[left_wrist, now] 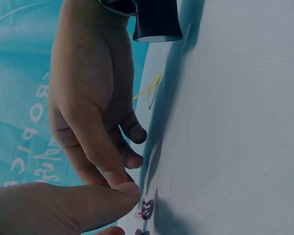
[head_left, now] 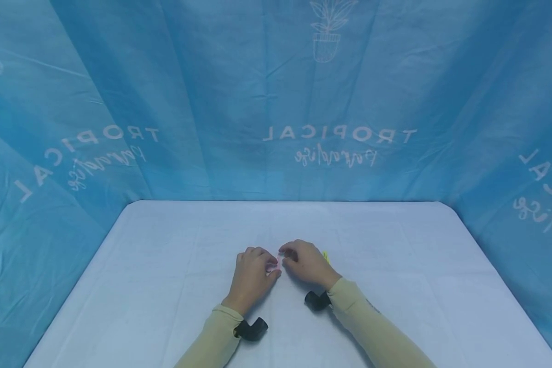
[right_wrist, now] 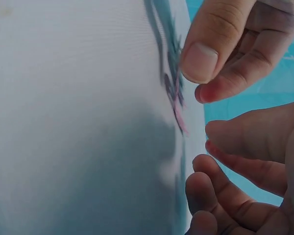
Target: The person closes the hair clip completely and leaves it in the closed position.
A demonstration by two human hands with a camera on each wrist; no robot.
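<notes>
A small pink, dark-marked piece (head_left: 278,262) lies on the white table between the two hands. In the right wrist view its thin pink strip (right_wrist: 181,120) appears almost edge-on, below the left thumb. My left hand (head_left: 250,278) is bent over its left side, thumb and forefinger apart around a small gap in the head view. From the other side my right hand (head_left: 305,261) reaches in with loosely bent fingers, and nothing shows between their tips. Beyond the right wrist lies a thin yellow looped strand (left_wrist: 149,91), partly hidden by that hand in the head view.
Black wrist cameras, left (head_left: 253,329) and right (head_left: 317,301), hang low over the white tabletop (head_left: 165,286). A blue printed curtain (head_left: 276,92) encloses the table at the back and both sides.
</notes>
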